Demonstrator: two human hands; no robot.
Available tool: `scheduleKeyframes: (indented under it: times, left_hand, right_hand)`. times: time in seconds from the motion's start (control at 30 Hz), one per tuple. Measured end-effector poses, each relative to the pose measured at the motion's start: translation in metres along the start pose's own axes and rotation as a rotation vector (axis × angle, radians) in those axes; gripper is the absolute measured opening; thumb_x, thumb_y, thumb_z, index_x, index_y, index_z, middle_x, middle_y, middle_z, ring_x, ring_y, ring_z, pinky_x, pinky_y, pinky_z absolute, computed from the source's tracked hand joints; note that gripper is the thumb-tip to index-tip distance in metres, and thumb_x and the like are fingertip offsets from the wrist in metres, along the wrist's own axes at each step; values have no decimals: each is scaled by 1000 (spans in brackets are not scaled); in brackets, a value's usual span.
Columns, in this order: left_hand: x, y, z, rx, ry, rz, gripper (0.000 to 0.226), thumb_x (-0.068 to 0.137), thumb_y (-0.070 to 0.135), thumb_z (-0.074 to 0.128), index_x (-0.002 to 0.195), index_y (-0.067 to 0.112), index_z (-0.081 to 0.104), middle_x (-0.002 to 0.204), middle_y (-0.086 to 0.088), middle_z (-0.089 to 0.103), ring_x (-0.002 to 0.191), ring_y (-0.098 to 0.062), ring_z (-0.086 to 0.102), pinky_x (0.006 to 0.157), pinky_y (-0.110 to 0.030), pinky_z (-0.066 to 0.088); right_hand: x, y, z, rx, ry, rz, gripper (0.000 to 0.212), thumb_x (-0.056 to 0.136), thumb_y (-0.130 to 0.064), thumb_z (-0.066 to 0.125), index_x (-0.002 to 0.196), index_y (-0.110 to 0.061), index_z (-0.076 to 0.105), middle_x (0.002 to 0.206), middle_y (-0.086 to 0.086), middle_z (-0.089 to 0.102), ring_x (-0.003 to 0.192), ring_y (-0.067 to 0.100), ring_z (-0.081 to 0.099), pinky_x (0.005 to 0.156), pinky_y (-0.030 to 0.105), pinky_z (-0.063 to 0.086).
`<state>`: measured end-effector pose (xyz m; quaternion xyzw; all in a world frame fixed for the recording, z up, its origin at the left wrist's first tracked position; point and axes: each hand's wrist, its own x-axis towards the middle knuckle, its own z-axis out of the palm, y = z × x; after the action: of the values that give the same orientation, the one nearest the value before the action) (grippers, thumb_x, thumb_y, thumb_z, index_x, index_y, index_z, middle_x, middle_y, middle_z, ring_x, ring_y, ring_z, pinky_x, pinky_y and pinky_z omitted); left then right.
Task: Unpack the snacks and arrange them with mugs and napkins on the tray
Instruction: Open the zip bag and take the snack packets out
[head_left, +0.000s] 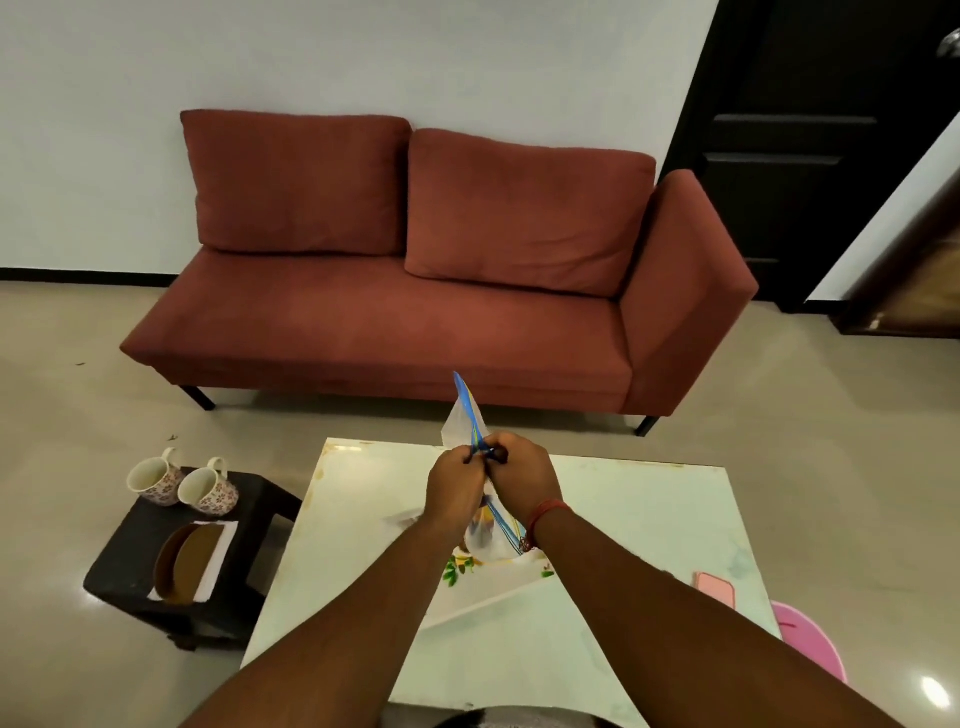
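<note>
Both hands, the left hand and the right hand, are pinching the blue-striped top of a clear snack bag, holding it above a pale glossy table where a flowered tray is lying. Two floral mugs and white napkins are sitting on a dark stool to the left, with a red sofa standing against the white wall beyond.

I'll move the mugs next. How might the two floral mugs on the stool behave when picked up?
Both floral mugs lie tilted on the black stool, so they may roll if nudged. They look ceramic, probably breakable. Handles point up, easy to hook.
</note>
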<state>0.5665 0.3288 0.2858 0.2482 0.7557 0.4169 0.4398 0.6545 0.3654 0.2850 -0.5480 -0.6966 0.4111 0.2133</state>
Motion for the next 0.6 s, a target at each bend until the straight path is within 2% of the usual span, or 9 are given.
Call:
scheduleKeyframes:
  times: [0.13,0.23,0.4,0.5,0.6]
  left_hand:
    - [0,0,7,139,70,79,19,99,15,48,93,18,66,91,-6,68,84,-26,67,77,-47,61]
    - [2,-3,7,191,77,104,17,96,14,52,90,17,68,86,-5,70,82,-26,68,78,-46,60]
    - [7,-7,1,63,69,33,20,97,11,54,107,8,71,93,-13,71,84,-27,70,77,-42,62]
    - [11,-5,-7,-38,59,4,18,96,8,55,104,9,71,92,-14,71,82,-26,71,73,-40,63]
    - [18,3,-24,-68,53,26,16,95,8,55,95,9,70,85,-12,70,71,-21,68,68,-43,63]
  right_hand:
    - [0,13,-5,90,-8,45,22,86,-8,60,94,-26,71,86,-8,69,82,13,65,79,26,54]
    - [4,19,-6,137,-23,71,23,86,-6,62,100,-20,73,92,-3,72,83,13,67,83,25,56]
    - [8,19,5,165,-38,82,23,89,-5,59,106,-15,73,104,5,70,91,19,66,88,35,57]
    - [9,11,12,201,-16,96,26,89,-2,58,105,-15,72,106,5,68,93,20,66,88,37,57]
    - [16,2,14,236,48,124,30,86,-2,55,106,-17,72,102,2,68,93,23,67,86,42,58]
